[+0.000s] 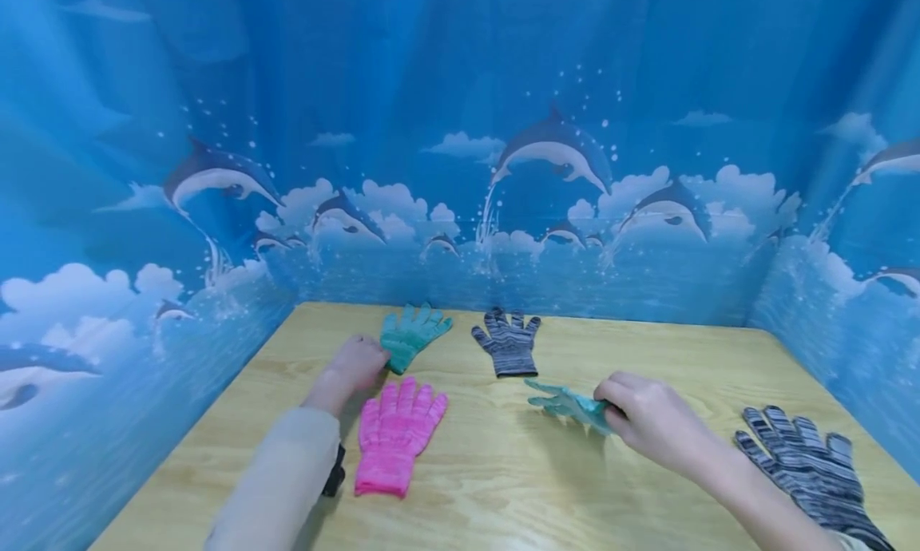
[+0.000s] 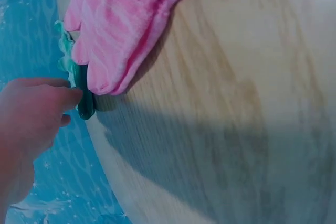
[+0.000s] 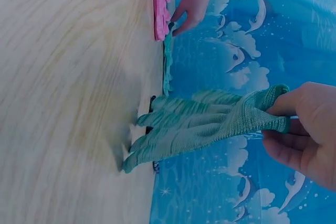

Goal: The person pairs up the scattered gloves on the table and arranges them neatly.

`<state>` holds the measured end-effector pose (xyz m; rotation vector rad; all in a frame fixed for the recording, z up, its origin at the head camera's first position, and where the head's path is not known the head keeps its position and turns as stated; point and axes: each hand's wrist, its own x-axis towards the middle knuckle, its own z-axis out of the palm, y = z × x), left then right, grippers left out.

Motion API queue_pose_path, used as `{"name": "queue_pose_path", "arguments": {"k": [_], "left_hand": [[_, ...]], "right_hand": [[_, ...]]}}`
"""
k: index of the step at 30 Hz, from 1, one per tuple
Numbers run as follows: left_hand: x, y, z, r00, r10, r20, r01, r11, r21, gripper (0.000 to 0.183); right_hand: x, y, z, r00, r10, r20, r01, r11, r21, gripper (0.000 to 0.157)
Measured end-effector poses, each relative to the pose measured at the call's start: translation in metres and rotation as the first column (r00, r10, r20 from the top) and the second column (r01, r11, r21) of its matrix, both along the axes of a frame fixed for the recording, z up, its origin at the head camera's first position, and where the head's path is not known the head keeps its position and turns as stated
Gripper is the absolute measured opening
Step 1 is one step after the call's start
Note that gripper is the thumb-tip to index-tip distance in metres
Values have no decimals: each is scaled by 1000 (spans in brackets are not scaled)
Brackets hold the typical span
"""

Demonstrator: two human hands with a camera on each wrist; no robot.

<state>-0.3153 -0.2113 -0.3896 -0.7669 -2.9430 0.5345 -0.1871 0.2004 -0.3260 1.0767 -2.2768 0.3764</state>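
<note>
My right hand (image 1: 650, 415) pinches a green knit glove (image 3: 205, 121) by its cuff. The glove hangs over the table with its fingers pointing away to the left, its fingertips close above the wood in the right wrist view. At the far left, my left hand (image 1: 357, 363) pinches the cuff edge of a second green glove (image 1: 411, 335), which lies flat with its fingers spread toward the back. Just in front of that hand lies a pink glove (image 1: 397, 435), palm flat, cuff toward me. In the left wrist view, the pink glove (image 2: 118, 30) partly hides the green one.
A black-and-white striped glove (image 1: 509, 345) lies at the back middle of the wooden table (image 1: 474, 495). Another striped glove (image 1: 812, 467) lies at the right, partly behind my right forearm. A blue curtain (image 1: 431, 72) with dolphins stands around the table's back and sides.
</note>
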Motion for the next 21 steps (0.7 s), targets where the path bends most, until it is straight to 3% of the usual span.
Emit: {"name": "queue_pose_path", "arguments": {"k": [4, 7, 10, 15, 18, 21], "left_hand": [[-6, 9, -5, 998, -6, 65, 10, 998, -66, 14], [-9, 12, -9, 998, -7, 68, 10, 999, -50, 7], [-11, 11, -13, 999, -43, 33, 42, 999, 10, 3], [-11, 4, -17, 990, -138, -36, 141, 983, 118, 12], [-10, 0, -15, 991, -127, -37, 132, 974, 185, 14], [-9, -4, -13, 998, -66, 2, 63, 958, 279, 15]], "right_hand": [[2, 5, -5, 999, -20, 47, 21, 1000, -12, 28], [3, 8, -6, 995, -35, 94, 35, 999, -2, 28], [4, 10, -6, 988, -45, 147, 42, 999, 22, 26], [4, 10, -5, 976, -52, 209, 42, 998, 51, 23], [4, 8, -3, 975, -53, 214, 43, 998, 53, 24], [4, 6, -1, 976, -57, 208, 48, 998, 50, 24]]}}
